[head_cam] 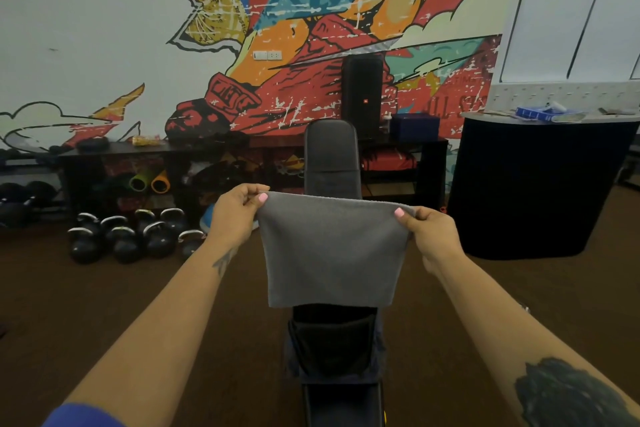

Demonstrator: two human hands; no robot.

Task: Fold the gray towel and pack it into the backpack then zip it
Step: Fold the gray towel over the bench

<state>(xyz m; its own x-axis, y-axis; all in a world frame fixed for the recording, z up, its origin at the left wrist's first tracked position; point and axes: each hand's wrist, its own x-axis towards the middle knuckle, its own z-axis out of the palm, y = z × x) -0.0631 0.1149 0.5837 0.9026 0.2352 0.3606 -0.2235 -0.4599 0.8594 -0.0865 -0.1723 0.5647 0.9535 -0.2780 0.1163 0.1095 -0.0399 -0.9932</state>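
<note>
The gray towel [330, 250] hangs in the air at the middle of the view, stretched flat between both hands, its top edge taut and its lower edge hanging free and level. It looks doubled over, though the layers cannot be told apart from this side. The left hand [235, 215] pinches the top corner at 10 o'clock of the towel, thumb in front and fingers [254, 189] curled behind the cloth. The right hand [433, 236] pinches the opposite top corner at 2 o'clock in the same way, thumb on the near face. Both forearms reach forward from the lower corners of the view; the right one bears a dark tattoo [568, 395] near 5 o'clock.

Below the towel, at 6 o'clock, a dark backpack [332, 347] lies on a padded black desk [330, 156] that runs away from the person; the desk's far end shows above the towel at 12 o'clock. Whether the backpack's zipper is open cannot be told, since the towel hides its upper part.

At 9 o'clock, a cluster of kettlebells [128, 236] stands on the brown floor [104, 305] in front of a low dark shelf [138, 163] holding rolled mats. A tall black speaker [362, 97] stands against the painted mural wall [311, 10] at 12 o'clock, just beside a blue box [414, 126]. At 3 o'clock sits a rounded black counter [533, 184] with blue items on top.
</note>
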